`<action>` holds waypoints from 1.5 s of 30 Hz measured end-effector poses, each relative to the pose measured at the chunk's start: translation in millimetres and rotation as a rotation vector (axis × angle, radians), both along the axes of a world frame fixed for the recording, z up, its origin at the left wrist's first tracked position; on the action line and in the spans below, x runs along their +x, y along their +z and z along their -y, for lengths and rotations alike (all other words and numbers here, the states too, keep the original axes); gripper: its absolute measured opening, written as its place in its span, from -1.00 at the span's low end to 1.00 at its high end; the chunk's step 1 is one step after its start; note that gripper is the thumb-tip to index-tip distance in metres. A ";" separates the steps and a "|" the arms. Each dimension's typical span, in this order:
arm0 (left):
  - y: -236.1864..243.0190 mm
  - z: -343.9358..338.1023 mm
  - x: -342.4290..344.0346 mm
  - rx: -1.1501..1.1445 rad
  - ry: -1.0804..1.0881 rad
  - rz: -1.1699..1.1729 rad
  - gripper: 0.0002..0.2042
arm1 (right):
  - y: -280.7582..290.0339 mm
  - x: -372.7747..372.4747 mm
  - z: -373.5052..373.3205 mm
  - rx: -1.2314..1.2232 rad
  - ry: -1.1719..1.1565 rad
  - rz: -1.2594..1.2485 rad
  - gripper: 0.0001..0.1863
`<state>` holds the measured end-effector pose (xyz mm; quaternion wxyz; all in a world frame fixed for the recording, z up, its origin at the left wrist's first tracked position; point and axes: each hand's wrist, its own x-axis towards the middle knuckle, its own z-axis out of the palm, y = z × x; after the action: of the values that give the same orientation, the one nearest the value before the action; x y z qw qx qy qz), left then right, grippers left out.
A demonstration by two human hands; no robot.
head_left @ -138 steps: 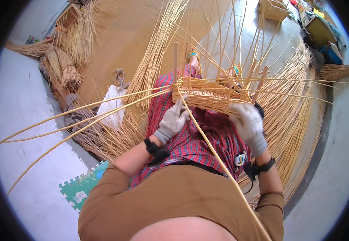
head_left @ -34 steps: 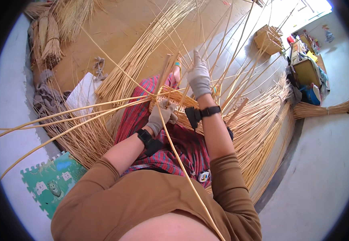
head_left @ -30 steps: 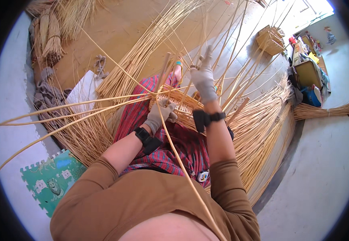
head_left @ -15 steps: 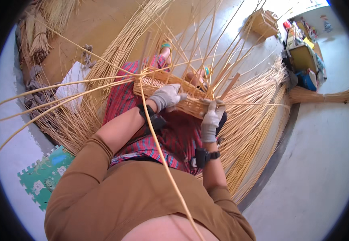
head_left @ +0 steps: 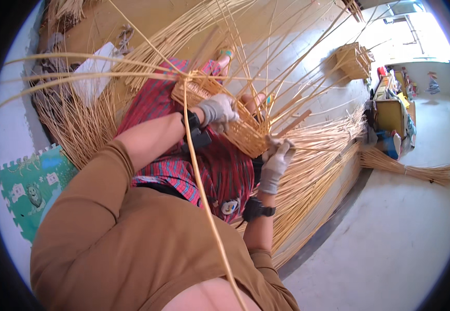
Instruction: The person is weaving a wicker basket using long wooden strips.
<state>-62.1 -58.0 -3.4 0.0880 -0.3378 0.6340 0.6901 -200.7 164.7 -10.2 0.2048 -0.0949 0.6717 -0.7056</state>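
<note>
A partly woven, rectangular wicker basket (head_left: 243,136) rests across my lap, its right end tilted down towards me. Long upright cane stakes (head_left: 240,44) fan out from its rim. My left hand (head_left: 219,112), in a pale work glove, is closed over the basket's near wall at mid-length. At the right corner, my gloved right hand (head_left: 277,161) has its fingers bent together around a cane strand (head_left: 315,150) that trails off to the right. A flat wooden stick (head_left: 293,123) slants up by that corner. One thick cane (head_left: 196,179) runs from the left corner across my body.
Loose cane (head_left: 308,181) spreads on the floor at right, with more cane (head_left: 183,44) beyond the basket. Red plaid cloth (head_left: 183,150) covers my lap. Another basket (head_left: 353,61) stands far right, near a tied bundle (head_left: 411,167). A green foam mat (head_left: 36,189) lies at left.
The view has swung to the right. The basket's right end has tipped lower, and my right hand has dropped with it, its fingers now bent differently. My left hand stays on the near wall.
</note>
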 end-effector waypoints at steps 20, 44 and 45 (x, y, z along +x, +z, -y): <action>-12.0 -80.0 -71.2 -0.669 -0.268 -0.188 -0.49 | 29.0 -71.5 47.4 0.258 0.111 -0.952 -0.44; -23.4 -94.3 -44.4 -1.593 -0.325 -0.095 -0.65 | 4.9 -0.7 11.4 1.060 0.432 -1.374 -0.10; -21.8 -92.2 -42.9 -1.581 -0.339 -0.090 -0.65 | 5.4 1.2 13.0 1.067 0.442 -1.358 -0.10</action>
<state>-105.0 34.2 -25.3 -0.0989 -0.1712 0.9799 0.0282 -199.5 151.8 -4.8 -0.0890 -0.5119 0.8537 -0.0351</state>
